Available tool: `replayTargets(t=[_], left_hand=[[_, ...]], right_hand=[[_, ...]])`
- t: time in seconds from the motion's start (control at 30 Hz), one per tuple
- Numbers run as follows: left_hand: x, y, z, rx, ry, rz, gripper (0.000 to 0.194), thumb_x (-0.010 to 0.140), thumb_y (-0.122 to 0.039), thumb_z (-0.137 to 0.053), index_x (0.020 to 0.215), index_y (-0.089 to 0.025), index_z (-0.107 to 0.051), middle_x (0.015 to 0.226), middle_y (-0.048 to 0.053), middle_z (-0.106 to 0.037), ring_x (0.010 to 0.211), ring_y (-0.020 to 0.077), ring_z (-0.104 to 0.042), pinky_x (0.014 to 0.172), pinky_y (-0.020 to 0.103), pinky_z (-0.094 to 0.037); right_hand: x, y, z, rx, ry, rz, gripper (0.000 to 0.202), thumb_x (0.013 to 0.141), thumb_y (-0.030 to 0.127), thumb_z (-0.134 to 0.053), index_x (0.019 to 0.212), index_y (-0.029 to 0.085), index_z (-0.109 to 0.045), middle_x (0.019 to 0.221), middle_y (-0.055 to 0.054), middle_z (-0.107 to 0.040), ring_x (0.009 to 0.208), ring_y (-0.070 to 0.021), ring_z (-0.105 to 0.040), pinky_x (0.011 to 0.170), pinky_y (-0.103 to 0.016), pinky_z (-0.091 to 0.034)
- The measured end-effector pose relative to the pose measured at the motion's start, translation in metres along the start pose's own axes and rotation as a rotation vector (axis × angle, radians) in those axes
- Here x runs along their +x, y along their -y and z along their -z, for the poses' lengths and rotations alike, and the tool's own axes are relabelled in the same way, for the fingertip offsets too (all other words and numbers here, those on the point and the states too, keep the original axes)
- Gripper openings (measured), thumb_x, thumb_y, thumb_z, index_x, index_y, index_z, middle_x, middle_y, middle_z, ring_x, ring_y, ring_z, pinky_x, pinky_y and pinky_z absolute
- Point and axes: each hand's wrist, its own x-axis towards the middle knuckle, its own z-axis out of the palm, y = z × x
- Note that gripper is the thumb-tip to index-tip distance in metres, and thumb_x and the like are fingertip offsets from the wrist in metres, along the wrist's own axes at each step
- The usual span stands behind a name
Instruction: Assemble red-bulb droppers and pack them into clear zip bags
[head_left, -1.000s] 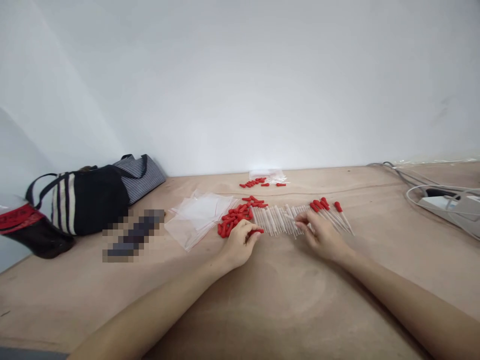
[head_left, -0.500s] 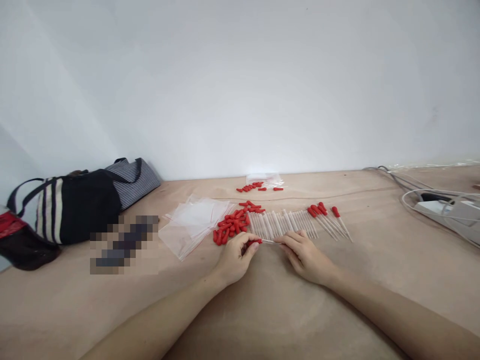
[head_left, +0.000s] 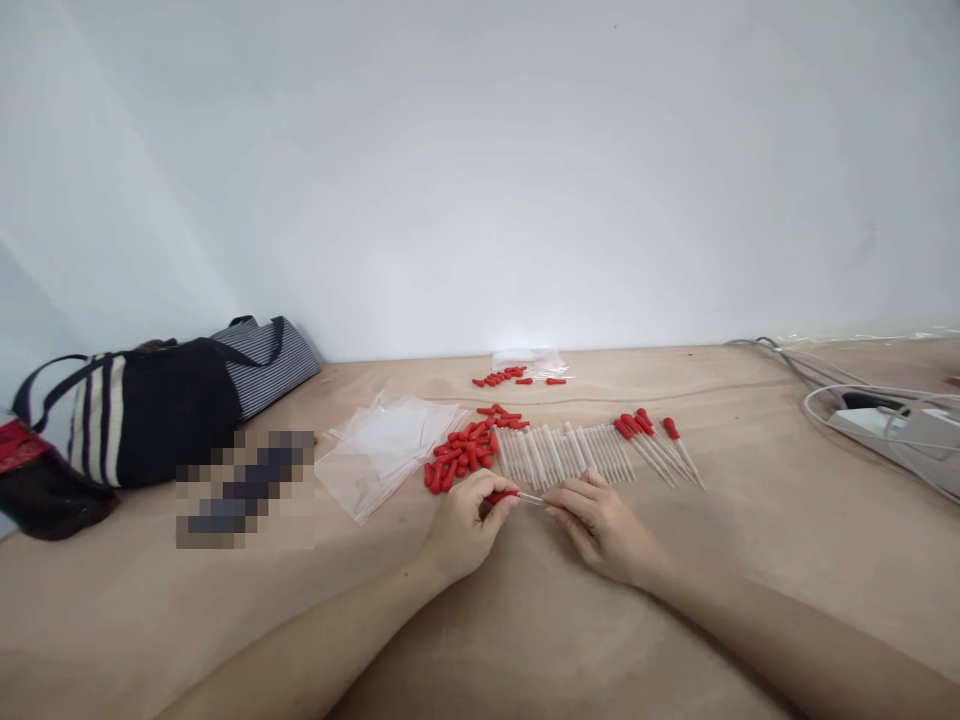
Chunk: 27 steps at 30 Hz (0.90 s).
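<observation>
My left hand pinches a red rubber dropper bulb between thumb and fingers. From its right end a thin clear glass tube runs to my right hand, whose fingers are closed on the tube's other part. How deep the tube sits in the bulb is hidden by my fingers. Just beyond my hands lies a row of clear tubes, side by side. A heap of loose red bulbs is beside the row on the left. Several droppers with red bulbs fitted lie to the right.
Clear zip bags are stacked left of the bulbs. More bulbs and a small bag of tubes lie near the wall. Fabric bags and a dark bottle stand at the left; a white power strip with cables is at the right.
Both hands have come slightly nearer to me with the bulb and tube. My right hand has shifted a little left, closer to my left hand.
</observation>
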Motion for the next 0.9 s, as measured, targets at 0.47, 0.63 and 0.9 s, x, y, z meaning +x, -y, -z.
replayTargets(t=[0.47, 0.63, 0.9], left_hand=[[-0.0023, -0.0093, 0.0029, 0.073, 0.031, -0.102, 0.011, 0.081, -0.019, -0.048, 0.079, -0.016, -0.058, 0.073, 0.002, -0.056, 0.065, 0.0124, -0.052, 0.058, 0.022, -0.041], [-0.0044, -0.0083, 0.0008, 0.104, 0.02, -0.165, 0.01, 0.083, -0.018, -0.046, 0.08, -0.016, -0.056, 0.075, 0.003, -0.057, 0.068, 0.0133, -0.053, 0.06, 0.023, -0.042], [-0.0072, -0.009, -0.002, 0.216, -0.021, -0.289, 0.013, 0.084, -0.022, -0.045, 0.08, -0.017, -0.056, 0.075, 0.004, -0.059, 0.071, 0.0157, -0.053, 0.067, 0.027, -0.041]], right_hand=[[0.0055, -0.0028, 0.0076, -0.139, -0.059, 0.13, 0.024, 0.082, 0.009, -0.035, 0.084, 0.015, -0.059, 0.068, -0.002, -0.057, 0.055, -0.0112, -0.039, 0.062, -0.029, -0.022], [0.0055, -0.0008, 0.0077, -0.056, -0.034, 0.055, 0.021, 0.083, 0.013, -0.037, 0.084, 0.017, -0.058, 0.069, -0.001, -0.058, 0.057, -0.011, -0.042, 0.063, -0.029, -0.023], [0.0051, 0.0013, 0.0084, -0.009, 0.034, 0.007, 0.02, 0.084, 0.015, -0.038, 0.083, 0.019, -0.057, 0.069, 0.0, -0.059, 0.058, -0.0103, -0.045, 0.064, -0.029, -0.023]])
